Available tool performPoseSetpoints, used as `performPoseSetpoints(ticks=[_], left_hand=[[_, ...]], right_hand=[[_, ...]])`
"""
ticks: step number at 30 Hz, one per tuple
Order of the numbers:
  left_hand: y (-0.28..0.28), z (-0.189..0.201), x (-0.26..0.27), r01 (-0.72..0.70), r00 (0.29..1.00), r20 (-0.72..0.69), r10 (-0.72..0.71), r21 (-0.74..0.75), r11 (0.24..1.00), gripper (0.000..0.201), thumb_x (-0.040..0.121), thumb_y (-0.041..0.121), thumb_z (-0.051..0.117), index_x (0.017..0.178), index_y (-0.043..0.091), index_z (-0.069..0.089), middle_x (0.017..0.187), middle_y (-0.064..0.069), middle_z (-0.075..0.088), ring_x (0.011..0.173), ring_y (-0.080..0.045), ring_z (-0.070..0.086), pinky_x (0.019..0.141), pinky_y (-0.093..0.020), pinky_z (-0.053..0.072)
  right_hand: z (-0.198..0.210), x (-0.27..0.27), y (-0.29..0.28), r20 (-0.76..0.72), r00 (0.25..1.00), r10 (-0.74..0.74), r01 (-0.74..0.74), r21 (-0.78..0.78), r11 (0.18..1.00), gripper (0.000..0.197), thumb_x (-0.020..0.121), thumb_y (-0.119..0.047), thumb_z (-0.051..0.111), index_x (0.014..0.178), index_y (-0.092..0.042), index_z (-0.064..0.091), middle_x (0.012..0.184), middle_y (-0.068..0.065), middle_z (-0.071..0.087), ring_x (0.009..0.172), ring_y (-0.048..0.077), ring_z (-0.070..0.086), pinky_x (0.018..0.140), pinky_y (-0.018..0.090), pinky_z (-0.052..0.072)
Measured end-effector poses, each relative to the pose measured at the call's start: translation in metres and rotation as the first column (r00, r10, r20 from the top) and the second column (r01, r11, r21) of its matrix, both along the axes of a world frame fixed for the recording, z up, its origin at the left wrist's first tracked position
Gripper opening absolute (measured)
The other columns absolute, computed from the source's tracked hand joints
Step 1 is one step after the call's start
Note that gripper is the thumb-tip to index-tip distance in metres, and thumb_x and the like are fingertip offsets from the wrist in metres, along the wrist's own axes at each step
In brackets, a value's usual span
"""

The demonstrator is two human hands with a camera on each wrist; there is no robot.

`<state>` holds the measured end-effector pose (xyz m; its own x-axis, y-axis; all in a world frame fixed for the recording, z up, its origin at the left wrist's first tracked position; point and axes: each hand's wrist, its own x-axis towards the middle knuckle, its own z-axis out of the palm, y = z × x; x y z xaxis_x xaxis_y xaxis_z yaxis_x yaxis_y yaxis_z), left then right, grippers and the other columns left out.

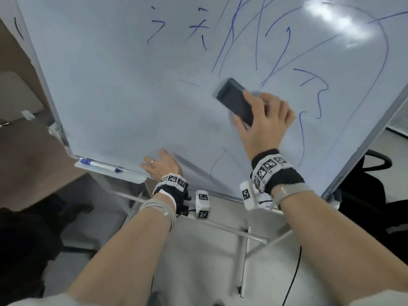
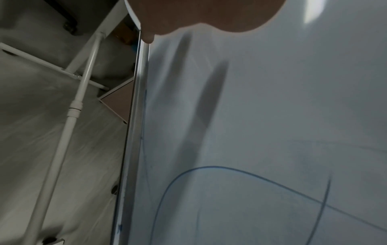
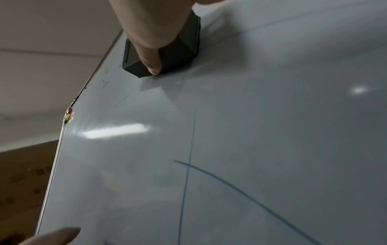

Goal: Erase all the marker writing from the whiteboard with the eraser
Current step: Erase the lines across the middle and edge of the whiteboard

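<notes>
Whiteboard [image 1: 114,89], a large glossy white panel in a thin metal frame on a tubular white stand [image 2: 77,106], tilted in the head view; its smooth surface reflects ceiling lights, and the region to the left of the right hand is largely wiped, while blue marker writing [image 1: 284,51] remains above, to the right of and below that hand, so the task appears partly done. Left hand [image 1: 160,165], fingers straight and spread, pressed flat against the board's lower edge well below the eraser, holding nothing; this placement probably steadies the free-standing panel against the wiping pressure. Right hand [image 1: 265,120], fingers and thumb curled around the long sides of the eraser [image 1: 235,99], a dark rectangular block with a matte casing, held flat so that its full face meets the board; in the right wrist view one fingertip [image 3: 154,66] bears on its near end. Tray [image 1: 132,176], a narrow ledge to the left of the left hand, carrying a blue-capped marker [image 1: 99,165] with a white barrel
</notes>
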<state>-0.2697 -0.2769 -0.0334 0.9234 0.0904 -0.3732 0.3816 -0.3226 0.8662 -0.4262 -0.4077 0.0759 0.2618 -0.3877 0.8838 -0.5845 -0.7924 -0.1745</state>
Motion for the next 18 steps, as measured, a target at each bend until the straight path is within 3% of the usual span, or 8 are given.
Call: performPoseSetpoints(ticks=[3,6,7,9,11,13,15,18], left_hand=[[-0.005,-0.009,-0.005,0.054,0.998,0.008,-0.054,-0.01,0.998,0.068,0.1,0.042,0.038,0.155,0.006,0.019,0.163,-0.016,0.01,0.148,-0.034,0.019,0.122,-0.042,0.015],[-0.005,-0.027,-0.009,0.106,0.994,-0.027,-0.106,0.0,0.994,0.068,0.101,0.043,0.034,0.154,0.004,0.019,0.161,-0.02,0.011,0.145,-0.04,0.023,0.12,-0.045,0.02],[-0.003,-0.031,-0.008,0.103,0.994,-0.047,-0.103,-0.006,0.995,0.069,0.101,0.044,0.034,0.154,0.003,0.02,0.161,-0.02,0.011,0.145,-0.041,0.024,0.12,-0.046,0.02],[-0.002,-0.034,-0.002,0.067,0.996,-0.065,-0.068,-0.018,0.998,0.07,0.101,0.045,0.034,0.154,0.003,0.019,0.161,-0.02,0.011,0.145,-0.04,0.024,0.12,-0.044,0.02],[-0.002,-0.031,0.0,0.053,0.997,-0.059,-0.053,-0.003,0.999,0.069,0.101,0.045,0.034,0.154,0.003,0.021,0.159,-0.021,0.015,0.143,-0.04,0.027,0.12,-0.043,0.022],[-0.003,-0.026,0.001,0.077,0.997,-0.031,-0.076,0.026,0.997,0.067,0.101,0.044,0.033,0.152,0.002,0.023,0.158,-0.023,0.018,0.142,-0.041,0.027,0.119,-0.044,0.023],[-0.002,-0.026,-0.002,0.139,0.99,-0.011,-0.139,0.057,0.989,0.062,0.103,0.039,0.029,0.152,0.002,0.024,0.159,-0.023,0.016,0.143,-0.039,0.024,0.119,-0.043,0.02],[0.003,-0.037,-0.008,0.183,0.983,-0.007,-0.183,0.074,0.98,0.058,0.105,0.031,0.029,0.154,0.001,0.02,0.161,-0.021,0.011,0.148,-0.037,0.016,0.122,-0.041,0.013]], right_hand=[[-0.037,0.001,0.014,-0.167,0.984,0.069,-0.068,0.014,0.998,0.045,0.074,-0.037,0.078,0.118,-0.03,0.067,0.111,0.004,0.061,0.098,0.028,0.05,0.089,0.043,0.034],[-0.111,-0.017,0.035,-0.509,0.835,0.207,-0.169,0.121,0.978,0.053,0.068,-0.035,0.087,0.115,-0.03,0.063,0.109,0.004,0.059,0.099,0.027,0.049,0.088,0.044,0.034],[-0.121,-0.023,0.037,-0.557,0.8,0.223,-0.17,0.145,0.975,0.054,0.067,-0.034,0.088,0.115,-0.029,0.063,0.108,0.004,0.059,0.098,0.027,0.05,0.087,0.043,0.034],[-0.107,-0.021,0.028,-0.464,0.868,0.177,-0.121,0.148,0.982,0.052,0.069,-0.035,0.085,0.116,-0.028,0.063,0.106,0.006,0.059,0.095,0.027,0.049,0.086,0.041,0.033],[-0.071,-0.012,0.013,-0.223,0.972,0.079,-0.054,0.115,0.992,0.046,0.073,-0.035,0.079,0.116,-0.026,0.065,0.106,0.008,0.059,0.095,0.026,0.046,0.086,0.04,0.033],[-0.045,-0.004,0.002,-0.093,0.994,0.06,-0.054,0.075,0.996,0.043,0.074,-0.034,0.077,0.115,-0.024,0.066,0.106,0.01,0.059,0.096,0.026,0.044,0.085,0.04,0.034],[-0.053,-0.001,0.005,-0.136,0.987,0.085,-0.078,0.055,0.995,0.045,0.072,-0.032,0.078,0.114,-0.025,0.063,0.105,0.01,0.058,0.094,0.027,0.045,0.083,0.041,0.034],[-0.105,-0.013,0.024,-0.343,0.924,0.166,-0.127,0.133,0.983,0.051,0.066,-0.03,0.085,0.111,-0.026,0.062,0.103,0.009,0.057,0.093,0.027,0.046,0.083,0.04,0.032]])
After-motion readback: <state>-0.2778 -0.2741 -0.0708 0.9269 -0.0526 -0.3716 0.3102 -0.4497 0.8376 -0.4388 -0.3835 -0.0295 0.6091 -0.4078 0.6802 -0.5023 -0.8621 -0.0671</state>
